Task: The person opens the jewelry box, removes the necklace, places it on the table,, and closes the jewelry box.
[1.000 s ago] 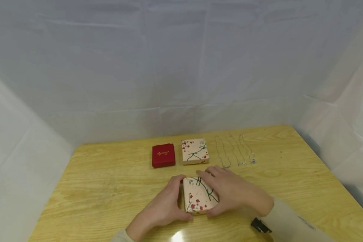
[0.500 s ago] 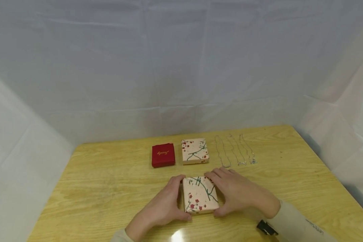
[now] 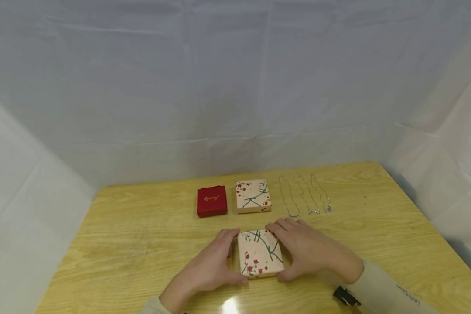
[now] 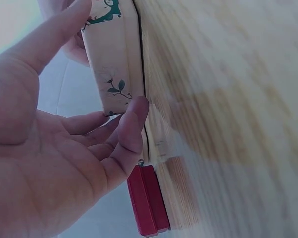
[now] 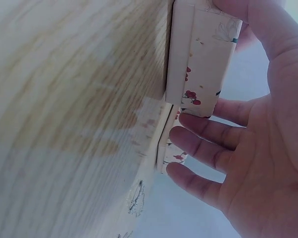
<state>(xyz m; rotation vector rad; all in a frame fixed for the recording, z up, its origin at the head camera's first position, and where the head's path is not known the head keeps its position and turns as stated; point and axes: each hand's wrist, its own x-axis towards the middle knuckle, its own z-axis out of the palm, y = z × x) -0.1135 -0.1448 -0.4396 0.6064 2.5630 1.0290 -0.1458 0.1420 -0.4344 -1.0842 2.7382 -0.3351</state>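
Note:
A square jewelry box (image 3: 260, 253), cream with red blossoms and green stems, lies flat on the wooden table near its front side. My left hand (image 3: 209, 268) frames the left side, thumb at the near corner and index finger at the far one. On the right side my right hand (image 3: 312, 250) grips in the same way. In the left wrist view, fingers curl along the box's (image 4: 112, 59) side. The right wrist view has some fingers of the right hand (image 5: 258, 163) off the box wall (image 5: 206, 64). The lid is on, so the inside is hidden.
Behind stand a red box (image 3: 212, 201) with gold lettering and a second floral box (image 3: 253, 196). To their right lie three thin chain necklaces, the left necklace (image 3: 294, 215), middle necklace (image 3: 314, 212) and right necklace (image 3: 329, 209). White cloth (image 3: 227, 87) surrounds the table (image 3: 141, 244).
My right hand has slid right, off the box's top and onto its right edge. The left hand has shifted very slightly. The box has stayed nearly in place.

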